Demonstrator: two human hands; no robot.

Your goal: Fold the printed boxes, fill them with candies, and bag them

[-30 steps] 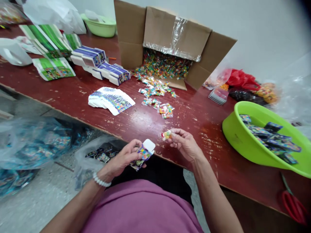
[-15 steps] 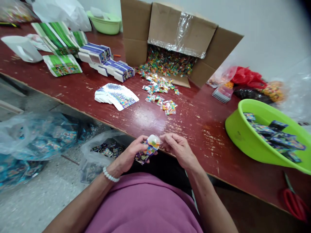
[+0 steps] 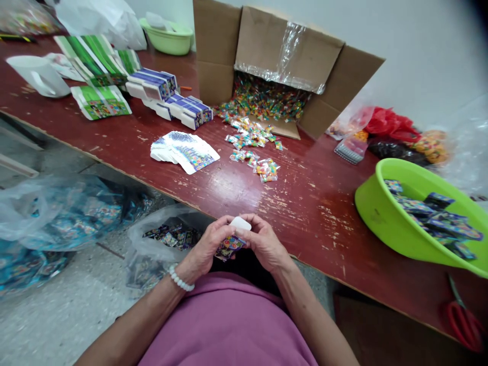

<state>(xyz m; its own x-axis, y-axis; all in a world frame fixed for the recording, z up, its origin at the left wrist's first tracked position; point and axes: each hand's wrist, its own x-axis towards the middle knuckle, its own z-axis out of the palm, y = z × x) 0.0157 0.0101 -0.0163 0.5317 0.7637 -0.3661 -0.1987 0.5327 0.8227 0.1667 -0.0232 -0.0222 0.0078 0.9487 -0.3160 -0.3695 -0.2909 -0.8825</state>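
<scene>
Between both hands, just off the table's front edge, is a small printed candy box [image 3: 230, 246] with its white flap [image 3: 241, 224] up. My left hand [image 3: 211, 243] is closed around its left side. From the right, my right hand [image 3: 266, 241] grips it too, thumb and fingers bent at the flap. No candy shows at the box now; its inside is hidden. Farther back on the table lie small wrapped candies [image 3: 266, 170] in loose clusters and a fanned stack of flat printed boxes [image 3: 185, 150].
An open cardboard box [image 3: 290, 51] full of wrapped candies stands at the back. On the right are a green basin [image 3: 375, 203] of filled packs and red scissors [image 3: 463, 323]. Bundled flat cartons [image 3: 186, 109] and a white mug [image 3: 38, 76] sit left. Plastic bags [image 3: 133, 254] are on the floor.
My right hand has moved left onto the box and now grips it with the left. The candy seen at its opening is out of sight, and the white flap shows there.
</scene>
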